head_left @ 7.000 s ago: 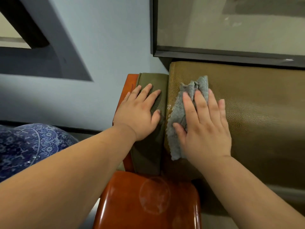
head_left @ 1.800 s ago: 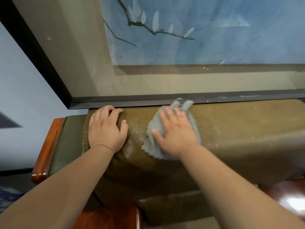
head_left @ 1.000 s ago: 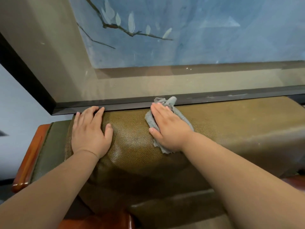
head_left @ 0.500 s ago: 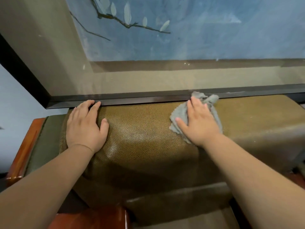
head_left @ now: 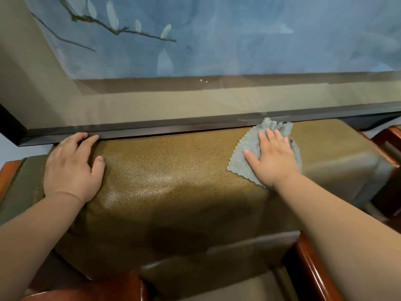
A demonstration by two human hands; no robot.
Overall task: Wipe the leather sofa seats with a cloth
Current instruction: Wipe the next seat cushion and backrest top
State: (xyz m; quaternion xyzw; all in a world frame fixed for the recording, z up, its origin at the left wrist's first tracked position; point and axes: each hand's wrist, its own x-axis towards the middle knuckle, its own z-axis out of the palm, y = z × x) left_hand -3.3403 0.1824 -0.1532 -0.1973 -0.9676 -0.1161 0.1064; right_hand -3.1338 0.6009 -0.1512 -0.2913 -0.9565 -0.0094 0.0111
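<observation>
1. Sofa backrest, in brown-olive grained leather, fills the middle of the frame from left to right; its rounded top edge runs just under the dark frame of a picture.
2. The grey cloth lies flat on the top of the backrest, in the right half of the frame. Its far corner is bunched and touches the dark frame, and its zigzag edge shows at the left side.
3. The right hand presses on the cloth with the palm down. The fingers are straight and only a little apart, pointing to the frame, and the thumb sticks out to the left onto the cloth.
4. The left hand rests on the leather at the left of the frame, well apart from the cloth. Its fingers are slightly bent and close together; the tips touch the lower edge of the frame, and it holds nothing.
5. The framed picture fills the upper part of the frame: a blue ground with a thin branch and pale leaves at the upper left.
6. A seat cushion shows at the bottom centre, below the backrest.
7. Wooden armrests, red-brown and glossy, appear at the lower right, the right edge and the far left.
</observation>
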